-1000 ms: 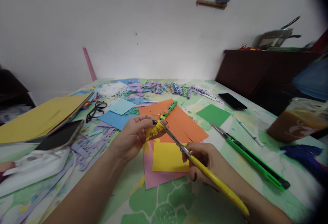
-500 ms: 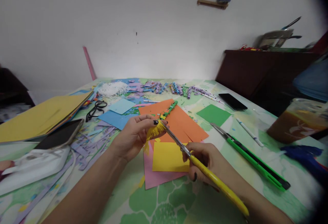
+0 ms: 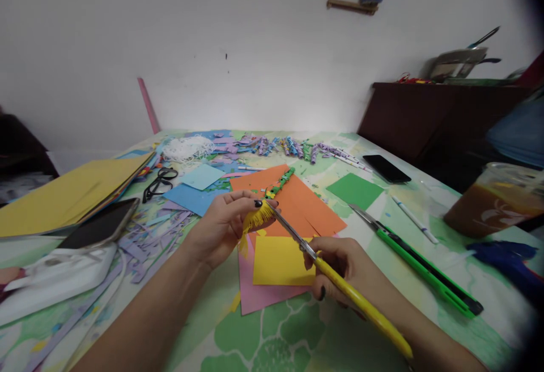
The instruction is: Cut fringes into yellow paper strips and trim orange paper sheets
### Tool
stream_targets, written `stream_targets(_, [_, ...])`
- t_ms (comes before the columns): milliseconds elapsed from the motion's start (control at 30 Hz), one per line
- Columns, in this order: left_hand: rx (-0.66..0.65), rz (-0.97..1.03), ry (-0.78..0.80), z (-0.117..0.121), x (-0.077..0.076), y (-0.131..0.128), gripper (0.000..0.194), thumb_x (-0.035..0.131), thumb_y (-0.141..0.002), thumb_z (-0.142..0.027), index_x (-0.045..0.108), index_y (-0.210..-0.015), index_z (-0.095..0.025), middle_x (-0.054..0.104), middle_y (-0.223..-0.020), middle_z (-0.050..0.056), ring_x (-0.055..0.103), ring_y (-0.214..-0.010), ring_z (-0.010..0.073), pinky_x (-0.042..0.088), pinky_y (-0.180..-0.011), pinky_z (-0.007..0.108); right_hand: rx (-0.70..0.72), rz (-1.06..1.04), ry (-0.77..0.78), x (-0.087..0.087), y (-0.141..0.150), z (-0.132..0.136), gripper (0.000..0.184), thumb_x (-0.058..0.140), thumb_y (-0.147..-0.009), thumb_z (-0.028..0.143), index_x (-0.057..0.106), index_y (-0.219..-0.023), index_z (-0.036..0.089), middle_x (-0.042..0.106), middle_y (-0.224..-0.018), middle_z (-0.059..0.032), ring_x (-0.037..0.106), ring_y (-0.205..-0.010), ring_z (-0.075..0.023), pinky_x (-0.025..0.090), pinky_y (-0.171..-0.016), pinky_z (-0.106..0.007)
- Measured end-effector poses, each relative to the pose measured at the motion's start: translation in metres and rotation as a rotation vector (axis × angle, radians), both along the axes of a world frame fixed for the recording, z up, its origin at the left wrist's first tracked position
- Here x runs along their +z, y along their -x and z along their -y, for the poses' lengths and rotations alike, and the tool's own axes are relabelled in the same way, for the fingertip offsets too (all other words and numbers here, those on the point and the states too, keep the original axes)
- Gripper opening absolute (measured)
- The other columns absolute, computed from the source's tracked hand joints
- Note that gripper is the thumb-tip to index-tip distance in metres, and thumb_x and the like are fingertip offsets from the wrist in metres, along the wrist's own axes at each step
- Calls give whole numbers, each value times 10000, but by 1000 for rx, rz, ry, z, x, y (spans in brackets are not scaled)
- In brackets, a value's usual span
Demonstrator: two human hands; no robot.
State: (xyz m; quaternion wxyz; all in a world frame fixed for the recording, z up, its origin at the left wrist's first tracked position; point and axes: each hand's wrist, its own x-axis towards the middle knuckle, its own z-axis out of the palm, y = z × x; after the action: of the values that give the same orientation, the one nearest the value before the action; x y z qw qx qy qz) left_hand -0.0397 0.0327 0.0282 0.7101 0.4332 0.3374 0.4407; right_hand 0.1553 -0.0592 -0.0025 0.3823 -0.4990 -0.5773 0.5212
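While the left hand pinches a fringed yellow paper strip between thumb and fingers, the right hand is closed around the scissors. What matters most is how the blades meet the paper: the strip lies at about 10 o'clock from the right-hand grip, and the tips reach its upper end, just beside the left thumb. Whether the 2 blades are parted there or pressed together, I cannot tell. Of the 2 hands, the left is nearer, touching the strip; the right stays apart from it, meeting it only through the scissors.

The strip's long axis runs roughly from 1 o'clock down to 7, its loose end drooping toward 7 and its fringe hanging toward 6. The scissors slant across that line, blades pointing between 10 and 11, handles toward 4. Beneath, a yellow sheet lies on a pink sheet on the table.
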Motion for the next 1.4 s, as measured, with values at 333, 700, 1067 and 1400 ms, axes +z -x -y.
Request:
stream_targets(333, [5, -11, 4, -1, -1, 0, 130, 744, -595, -167, 615, -600, -151, 709, -665, 44, 691, -683, 180, 552, -691, 285, 4, 33, -19, 0, -1, 0, 218, 718, -640, 292, 553, -684, 156, 485, -543, 35, 385, -475, -82, 270, -413, -191])
stream_targets(700, [12, -19, -4, -1, -2, 1, 135, 761, -578, -181, 634, -615, -151, 712, -673, 42, 701, -714, 200, 553, -722, 309, -1, 60, -30, 0, -2, -1, 310, 794, -641, 360, 558, -684, 163, 475, -538, 49, 352, -468, -74, 255, -401, -188])
stream_targets(1067, [3, -10, -12, -1, -1, 1, 115, 738, -612, -151, 623, -602, -150, 722, -674, 64, 718, -795, 260, 543, -821, 398, 0, 51, -48, 0, -2, -1, 309, 830, -621, 345, 599, -686, 151, 456, -556, 55, 341, -492, -69, 258, -413, -186])
stream_targets(1400, [1, 0, -16, 0, -2, 1, 129, 763, -599, -167, 639, -625, -143, 713, -661, 48, 717, -778, 241, 547, -818, 381, -11, 37, -9, 6, 1, 0, 228, 800, -616, 268, 609, -677, 160, 525, -532, 50, 350, -436, -65, 264, -376, -182])
